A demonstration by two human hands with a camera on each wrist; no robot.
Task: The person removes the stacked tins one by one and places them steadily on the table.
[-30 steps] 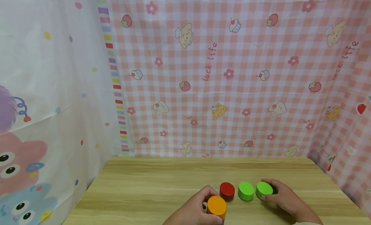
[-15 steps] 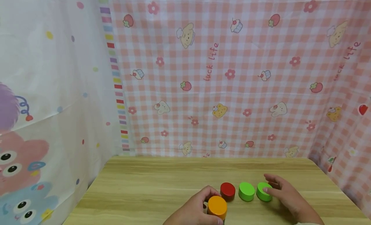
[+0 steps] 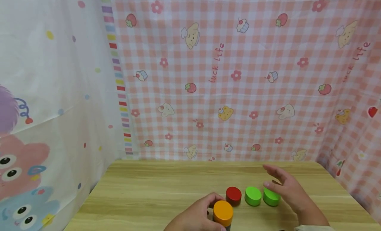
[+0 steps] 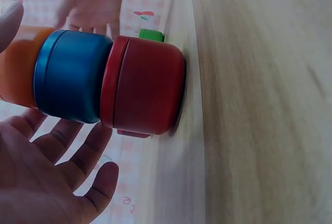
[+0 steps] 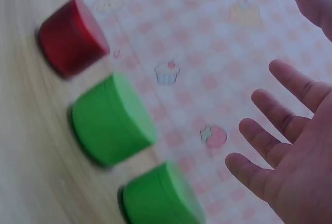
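My left hand [image 3: 199,214] holds the orange tin [image 3: 223,211] at the top of an upright stack of round lidded tins. Below it in the left wrist view come a blue tin [image 4: 72,76] and a red tin [image 4: 145,84], the red one standing on the table. The thumb and fingers lie on opposite sides of the orange tin. My right hand [image 3: 287,188] is raised over the rightmost green tin [image 3: 271,197], fingers spread and nothing in them. To that tin's left, in a row, stand a second green tin [image 3: 253,196] and a separate red tin [image 3: 233,196].
A wooden table [image 3: 154,191] carries everything. Behind it hangs a pink checked cloth [image 3: 208,92], and a white patterned cloth [image 3: 65,108] covers the left side.
My right hand has let go of the rightmost green tin and risen up and back from it. My left hand stays at the stack, its thumb shifted slightly. The tins have not moved.
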